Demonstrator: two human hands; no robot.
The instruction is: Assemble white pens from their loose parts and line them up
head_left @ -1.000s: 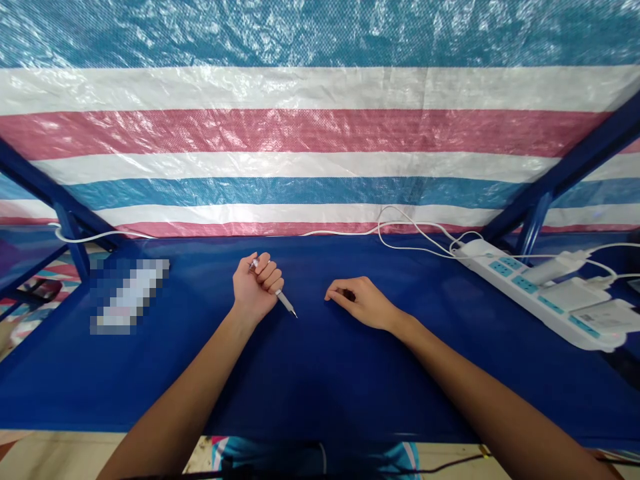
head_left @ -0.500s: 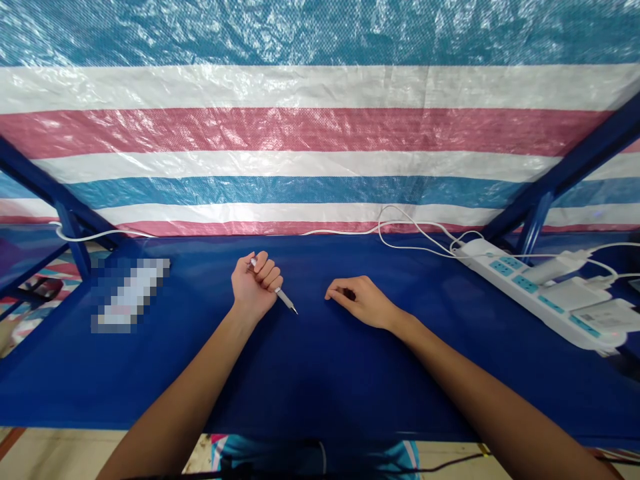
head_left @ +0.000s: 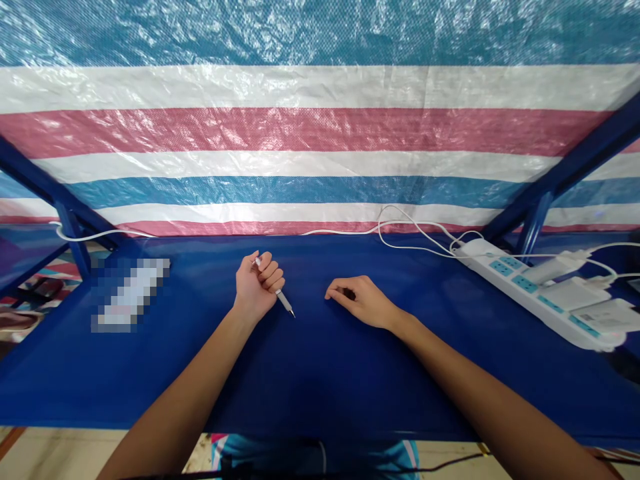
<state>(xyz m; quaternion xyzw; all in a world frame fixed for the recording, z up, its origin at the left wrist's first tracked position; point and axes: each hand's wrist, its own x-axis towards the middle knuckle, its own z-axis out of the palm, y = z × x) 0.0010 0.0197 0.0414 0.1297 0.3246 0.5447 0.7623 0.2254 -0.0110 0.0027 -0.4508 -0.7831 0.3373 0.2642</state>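
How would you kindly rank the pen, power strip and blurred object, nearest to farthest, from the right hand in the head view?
From the right hand:
1. Pen: to its left, held in the left hand.
2. Power strip: to its right, along the table's right side.
3. Blurred object: far left on the table.

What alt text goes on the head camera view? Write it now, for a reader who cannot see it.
The left hand grips a slim silver pen in its fist on a blue table, and the right hand rests empty beside it, fingers curled. A white power strip with plugged-in chargers lies to the right, before a striped tarp.
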